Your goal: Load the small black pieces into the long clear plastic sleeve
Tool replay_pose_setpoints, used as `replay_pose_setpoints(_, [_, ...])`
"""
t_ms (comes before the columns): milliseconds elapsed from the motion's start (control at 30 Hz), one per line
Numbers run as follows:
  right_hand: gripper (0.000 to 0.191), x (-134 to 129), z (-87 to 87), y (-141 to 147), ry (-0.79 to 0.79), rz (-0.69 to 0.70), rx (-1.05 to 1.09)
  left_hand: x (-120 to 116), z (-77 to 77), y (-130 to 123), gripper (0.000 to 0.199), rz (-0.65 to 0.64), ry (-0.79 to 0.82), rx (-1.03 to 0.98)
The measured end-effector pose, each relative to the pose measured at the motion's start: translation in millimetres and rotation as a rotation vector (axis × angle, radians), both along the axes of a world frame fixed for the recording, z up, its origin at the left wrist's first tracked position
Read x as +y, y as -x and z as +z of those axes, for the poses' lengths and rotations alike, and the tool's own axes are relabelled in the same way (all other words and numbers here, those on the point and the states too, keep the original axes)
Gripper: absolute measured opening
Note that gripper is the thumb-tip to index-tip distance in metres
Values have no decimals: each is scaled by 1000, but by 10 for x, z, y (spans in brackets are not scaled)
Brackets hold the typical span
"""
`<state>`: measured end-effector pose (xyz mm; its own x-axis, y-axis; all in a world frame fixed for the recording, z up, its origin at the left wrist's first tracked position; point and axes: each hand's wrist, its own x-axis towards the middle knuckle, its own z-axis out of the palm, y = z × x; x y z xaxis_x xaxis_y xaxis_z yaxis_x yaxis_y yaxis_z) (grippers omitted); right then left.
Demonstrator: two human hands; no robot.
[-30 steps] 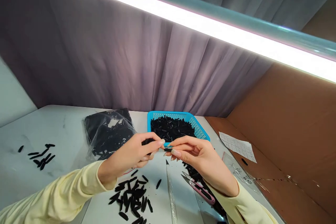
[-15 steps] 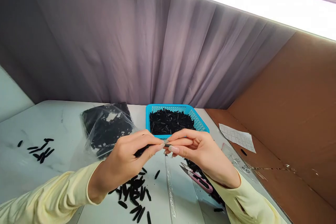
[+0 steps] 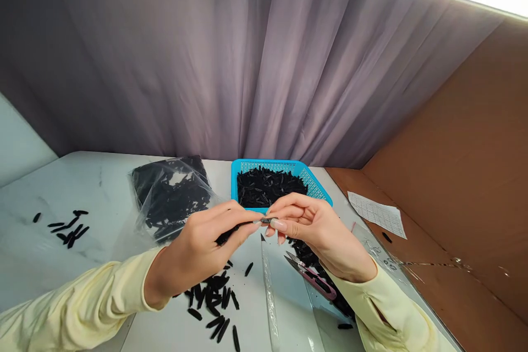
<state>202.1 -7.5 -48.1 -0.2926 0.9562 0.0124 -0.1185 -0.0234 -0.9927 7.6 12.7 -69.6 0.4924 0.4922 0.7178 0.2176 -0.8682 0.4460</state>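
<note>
Between the fingertips of both hands is a small black strip (image 3: 269, 220), held level above the table. My left hand (image 3: 208, 236) is closed in a pinch on its left end, with more black material (image 3: 226, 235) partly hidden under the fingers. From the other side, my right hand (image 3: 311, 231) pinches the strip's right end between thumb and fingers. Just behind the hands stands a blue basket (image 3: 319, 191) full of similar black pieces (image 3: 270, 187). Below the left hand, several loose black pieces (image 3: 214, 294) lie scattered on the white table.
Pink-handled thread snips (image 3: 311, 278) lie by the right forearm, beside a dark pile (image 3: 307, 253). A clear bag of black pieces (image 3: 175, 198) sits back left. More pieces (image 3: 70, 228) lie far left. A printed sheet (image 3: 377, 213) rests at right, below a brown panel (image 3: 462, 148).
The view has tilted and shifted slightly. Both hands keep their pinch on the strip; the right fingers have turned a little, so more of the strip shows between them.
</note>
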Motion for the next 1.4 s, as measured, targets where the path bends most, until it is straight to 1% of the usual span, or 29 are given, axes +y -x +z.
replay_pose_setpoints(100, [14, 12, -11, 0, 29, 46, 59, -17, -1, -2, 32, -29, 8, -15])
replay_pose_setpoints(167, [16, 14, -19, 15, 63, 49, 97, -34, 0, -3, 32, -40, -3, -23])
replay_pose_setpoints(367, [21, -1, -70, 100, 213, -28, 164, -48, -31, -9, 22, 19, -57, 8])
replay_pose_setpoints(433, [21, -15, -104, 134, 209, -77, 171, -49, -57, -11, 20, 39, -93, 33])
replay_pose_setpoints(500, [20, -29, -139, 166, 171, -130, 152, -56, -84, -13, 18, 51, -122, 60])
replay_pose_setpoints(567, [19, -39, -163, 190, 128, -147, 120, -64, -105, -15, 18, 50, -142, 85])
replay_pose_setpoints(667, [21, -44, -169, 202, 84, -74, 95, -63, -116, -16, 19, 53, -168, 99])
replay_pose_setpoints(800, [24, -42, -139, 178, 91, 67, 94, -42, -110, -13, 17, 76, -191, 131])
replay_pose_setpoints(967, [29, -19, -114, 140, 87, 153, 54, -27, -100, -1, 18, 69, -181, 149])
replay_pose_setpoints(1033, [29, -3, -114, 136, 97, 163, 60, -25, -84, 7, 20, 56, -146, 146])
replay_pose_setpoints(1133, [27, 19, -124, 135, 117, 134, 85, -19, -48, 24, 20, 39, -99, 121])
replay_pose_setpoints(1200, [28, 26, -129, 133, 133, 112, 100, -16, -28, 35, 19, 32, -130, 60])
replay_pose_setpoints(1300, [29, 21, -125, 129, 147, 103, 114, -15, -16, 47, 20, 46, -219, -15])
replay_pose_setpoints(1400, [29, -4, -111, 129, 156, 112, 113, -20, -25, 51, 24, 69, -248, -5])
